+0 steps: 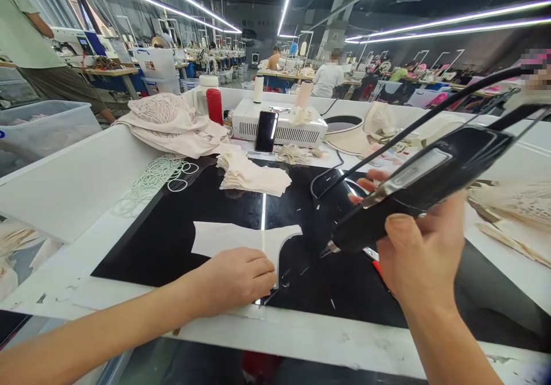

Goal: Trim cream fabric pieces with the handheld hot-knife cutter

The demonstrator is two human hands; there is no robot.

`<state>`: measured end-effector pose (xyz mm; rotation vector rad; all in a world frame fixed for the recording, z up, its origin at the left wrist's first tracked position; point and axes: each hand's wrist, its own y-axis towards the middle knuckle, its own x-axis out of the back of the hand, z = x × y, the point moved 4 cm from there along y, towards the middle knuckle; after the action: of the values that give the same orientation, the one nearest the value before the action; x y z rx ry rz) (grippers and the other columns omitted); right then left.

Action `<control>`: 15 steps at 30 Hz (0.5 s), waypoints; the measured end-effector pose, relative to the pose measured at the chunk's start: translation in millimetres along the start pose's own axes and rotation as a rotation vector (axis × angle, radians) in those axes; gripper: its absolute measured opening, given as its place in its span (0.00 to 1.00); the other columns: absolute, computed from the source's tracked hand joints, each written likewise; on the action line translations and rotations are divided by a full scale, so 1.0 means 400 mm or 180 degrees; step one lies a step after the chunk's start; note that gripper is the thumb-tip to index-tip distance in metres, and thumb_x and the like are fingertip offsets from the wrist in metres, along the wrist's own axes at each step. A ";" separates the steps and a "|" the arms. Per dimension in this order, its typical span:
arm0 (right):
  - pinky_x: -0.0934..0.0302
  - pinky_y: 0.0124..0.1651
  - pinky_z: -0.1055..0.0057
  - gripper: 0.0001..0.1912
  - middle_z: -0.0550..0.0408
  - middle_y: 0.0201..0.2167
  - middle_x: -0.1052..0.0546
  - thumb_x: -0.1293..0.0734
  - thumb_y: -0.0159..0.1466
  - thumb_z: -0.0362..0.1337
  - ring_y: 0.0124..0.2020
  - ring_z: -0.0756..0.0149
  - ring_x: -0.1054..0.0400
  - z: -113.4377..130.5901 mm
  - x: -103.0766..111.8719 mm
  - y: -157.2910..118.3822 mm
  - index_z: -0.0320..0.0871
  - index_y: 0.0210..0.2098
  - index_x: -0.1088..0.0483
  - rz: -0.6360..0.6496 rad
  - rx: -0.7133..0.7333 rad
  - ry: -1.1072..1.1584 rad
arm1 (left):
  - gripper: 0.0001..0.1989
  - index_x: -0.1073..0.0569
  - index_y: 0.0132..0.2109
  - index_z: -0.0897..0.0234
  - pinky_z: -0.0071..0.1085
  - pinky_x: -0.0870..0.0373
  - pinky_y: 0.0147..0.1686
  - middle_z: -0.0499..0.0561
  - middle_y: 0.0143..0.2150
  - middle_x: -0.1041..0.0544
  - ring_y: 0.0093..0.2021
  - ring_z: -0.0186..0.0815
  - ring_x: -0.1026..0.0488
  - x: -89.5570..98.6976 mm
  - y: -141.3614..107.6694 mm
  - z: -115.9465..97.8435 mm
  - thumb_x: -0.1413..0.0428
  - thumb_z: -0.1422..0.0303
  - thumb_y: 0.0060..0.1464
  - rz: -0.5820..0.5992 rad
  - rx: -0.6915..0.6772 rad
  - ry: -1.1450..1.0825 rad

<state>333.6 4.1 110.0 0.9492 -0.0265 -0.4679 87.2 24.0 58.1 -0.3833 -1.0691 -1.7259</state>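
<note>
A pale cut fabric piece [224,237] lies flat on the black board [146,253], its right side cut in a curve. My left hand [241,276] is closed at its near right edge, fingers pressed together on the cloth; the fingertips are partly hidden. My right hand [422,247] is wrapped round a black corded handheld tool [413,178] with a pointed metal tip. That tip points down left, apart from the fabric and right of it. Beneath the right hand shows part of a red-handled tool [377,267]. Behind the fabric piece sits a stack of similar pieces [253,172].
A phone [266,131] leans on a white vented box [297,125] holding thread cones. A red bottle [214,107], heaped lace fabric [172,121], light green elastic loops [148,184] and a visor [346,132] lie around. The tool's black cable [400,127] arches overhead. People work behind.
</note>
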 end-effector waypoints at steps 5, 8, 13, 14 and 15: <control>0.26 0.39 0.61 0.18 0.53 0.41 0.24 0.24 0.63 0.42 0.34 0.64 0.26 -0.010 -0.053 0.005 0.43 0.46 0.33 -0.0067 -0.0239 0.0261 | 0.13 0.31 0.37 0.63 0.20 0.27 0.34 0.44 0.32 0.27 0.36 0.20 0.27 0.014 0.018 -0.010 0.35 0.65 0.48 -0.0102 -0.0075 0.0032; 0.29 0.38 0.63 0.20 0.53 0.41 0.24 0.24 0.64 0.41 0.33 0.66 0.27 -0.007 -0.073 -0.003 0.43 0.48 0.34 0.0044 -0.0246 0.0197 | 0.13 0.30 0.38 0.63 0.23 0.29 0.32 0.45 0.32 0.27 0.35 0.22 0.28 0.014 0.020 -0.018 0.35 0.67 0.47 -0.0116 -0.0047 0.0038; 0.32 0.32 0.63 0.17 0.55 0.37 0.26 0.26 0.66 0.40 0.29 0.65 0.29 0.016 -0.099 -0.053 0.44 0.49 0.34 0.0287 -0.0225 0.0470 | 0.10 0.30 0.37 0.61 0.22 0.30 0.39 0.42 0.34 0.25 0.38 0.20 0.31 -0.017 0.004 -0.023 0.37 0.70 0.49 0.0025 0.0154 -0.0217; 0.32 0.30 0.64 0.18 0.56 0.36 0.26 0.27 0.66 0.40 0.28 0.66 0.30 0.021 -0.107 -0.067 0.44 0.51 0.34 0.0322 -0.0249 0.0656 | 0.09 0.30 0.37 0.60 0.20 0.30 0.40 0.40 0.35 0.24 0.39 0.18 0.31 -0.024 0.001 -0.021 0.37 0.69 0.50 0.0057 0.0280 -0.0322; 0.33 0.28 0.65 0.19 0.56 0.36 0.27 0.28 0.67 0.40 0.27 0.67 0.30 0.026 -0.116 -0.081 0.44 0.53 0.35 0.0353 -0.0286 0.0866 | 0.08 0.30 0.37 0.59 0.19 0.31 0.42 0.38 0.36 0.24 0.40 0.16 0.32 -0.029 -0.002 -0.018 0.37 0.68 0.51 0.0085 0.0444 -0.0440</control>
<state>277.5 -1.4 98.9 0.9113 0.1858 -0.2330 93.1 25.1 45.8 -0.4312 -1.2709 -1.6089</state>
